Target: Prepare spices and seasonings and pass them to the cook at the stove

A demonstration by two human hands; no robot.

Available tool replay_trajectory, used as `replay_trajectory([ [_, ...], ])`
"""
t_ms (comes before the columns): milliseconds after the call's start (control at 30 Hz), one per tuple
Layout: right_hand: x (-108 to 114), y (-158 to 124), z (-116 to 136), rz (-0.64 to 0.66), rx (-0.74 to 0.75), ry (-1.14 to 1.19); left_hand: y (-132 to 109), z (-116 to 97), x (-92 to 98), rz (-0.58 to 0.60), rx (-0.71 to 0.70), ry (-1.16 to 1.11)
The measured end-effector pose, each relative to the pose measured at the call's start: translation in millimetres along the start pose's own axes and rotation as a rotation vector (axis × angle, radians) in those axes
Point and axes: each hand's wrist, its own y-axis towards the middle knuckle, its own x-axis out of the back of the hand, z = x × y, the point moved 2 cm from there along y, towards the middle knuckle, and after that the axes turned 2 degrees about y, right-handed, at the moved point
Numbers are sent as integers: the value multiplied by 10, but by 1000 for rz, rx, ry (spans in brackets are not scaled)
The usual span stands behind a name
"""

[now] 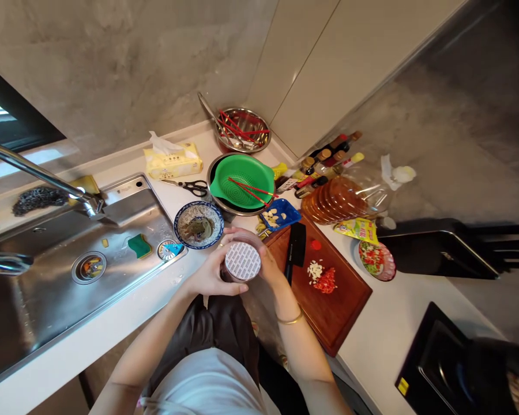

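Note:
Both my hands hold a round jar [242, 261] with a white patterned lid above the counter's front edge. My left hand [211, 271] wraps its left side, fingers curled round it. On the jar's right side, my right hand [271, 266] grips it, a gold bangle on that wrist. Just beyond the jar sits a blue-rimmed bowl [198, 225] with dark food in it. To the right lies a wooden cutting board [328, 288] with a black cleaver [296, 245], chopped garlic and chopped red chilli.
A steel sink [60, 271] with a tap and green sponge fills the left. Behind are a green colander [241, 181] with red chopsticks, a steel bowl [242, 128], scissors [190, 185], tissues, sauce bottles [324, 161], a small blue dish of garlic cloves [279, 216] and a stovetop [450, 369].

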Motion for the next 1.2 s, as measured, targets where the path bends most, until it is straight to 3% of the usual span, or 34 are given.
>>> replay_trajectory([
  [67, -41, -17, -47, -90, 87, -9, 11, 18, -12, 13, 7, 6],
  [167, -79, -34, -47, -126, 107, 61, 35, 9, -33, 80, 1, -2],
  [333, 55, -137, 185, -167, 300, 17, 103, -55, -54, 223, -28, -11],
  [400, 90, -230, 302, -50, 361, -226, 148, -57, -49, 260, -25, 29],
  [500, 75, -367, 399, 239, 369, -702, 226, -28, -41, 290, -13, 91],
  [567, 86, -413, 417, 309, 387, -886, 280, 3, -51, 328, 4, 82],
  [800, 282, -393, 363, 354, 425, -754, 454, 79, -174, 554, 14, -17],
  [867, 320, -392, 365, 269, 361, -839, 490, 102, -224, 477, 24, 61],
  [900, 334, -388, 366, 187, 290, -927, 507, 120, -248, 381, 37, 147],
  [967, 352, -375, 366, -24, 80, -1147, 527, 169, -302, 143, 51, 369],
  [1033, 347, -356, 360, -170, -149, -1342, 527, 238, -392, -18, 32, 561],
  [1200, 471, -274, 424, -307, -549, -1566, 518, 497, -737, -127, -87, 864],
])
